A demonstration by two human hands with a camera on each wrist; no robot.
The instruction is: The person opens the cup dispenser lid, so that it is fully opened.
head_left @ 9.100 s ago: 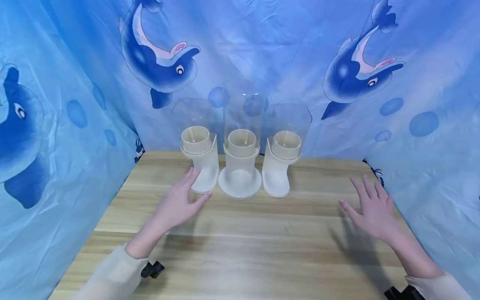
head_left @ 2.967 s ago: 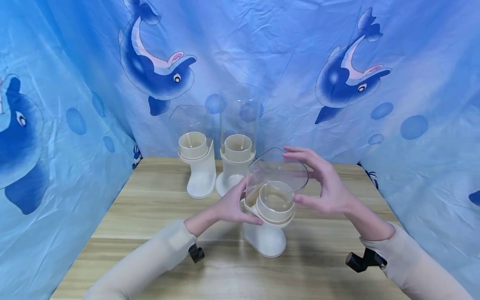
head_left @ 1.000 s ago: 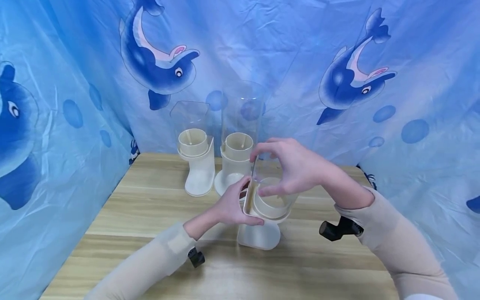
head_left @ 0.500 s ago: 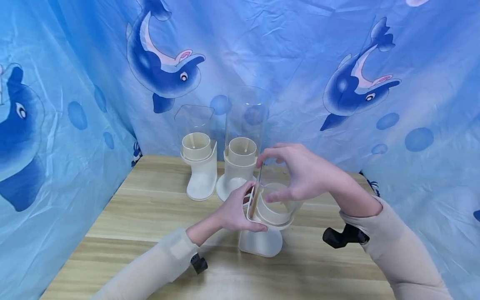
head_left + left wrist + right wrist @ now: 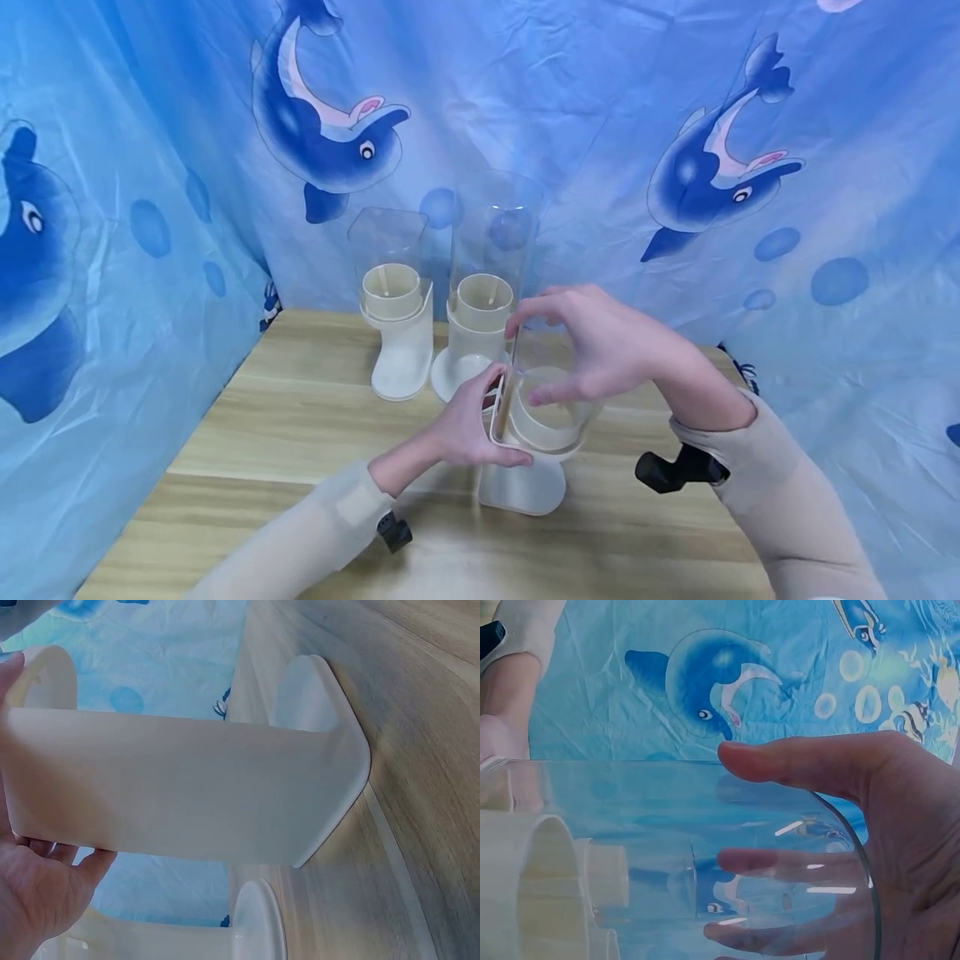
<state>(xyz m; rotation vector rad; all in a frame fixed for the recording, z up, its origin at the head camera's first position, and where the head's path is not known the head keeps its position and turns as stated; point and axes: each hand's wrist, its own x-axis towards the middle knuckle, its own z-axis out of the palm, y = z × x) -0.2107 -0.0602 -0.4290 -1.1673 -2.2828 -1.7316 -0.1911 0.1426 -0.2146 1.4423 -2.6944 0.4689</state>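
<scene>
A white plastic stand [image 5: 522, 489] with a foot stands on the table, turned at an angle, and a clear open-topped container [image 5: 538, 354] sits in its upper holder. Inside the container's lower part is a cream ring [image 5: 545, 432]. My left hand [image 5: 468, 423] grips the stand's flat upright near its top; in the left wrist view the broad back panel [image 5: 165, 784] shows beside the fingers. Around the container's upper part my right hand [image 5: 611, 343] is curled. The right wrist view shows its thumb [image 5: 780, 761] on one side and fingers seen through the clear wall.
Two similar white stands with clear containers, one at the left [image 5: 403, 367] and one with a round base [image 5: 452, 379], stand at the back of the wooden table [image 5: 300, 400]. A blue dolphin-print curtain [image 5: 577, 108] encloses the back and sides.
The right-hand stand has come forward from the back row, with both hands now on it. Since 3 seconds ago my right hand has shifted left over the container. The last half second shows little change.
</scene>
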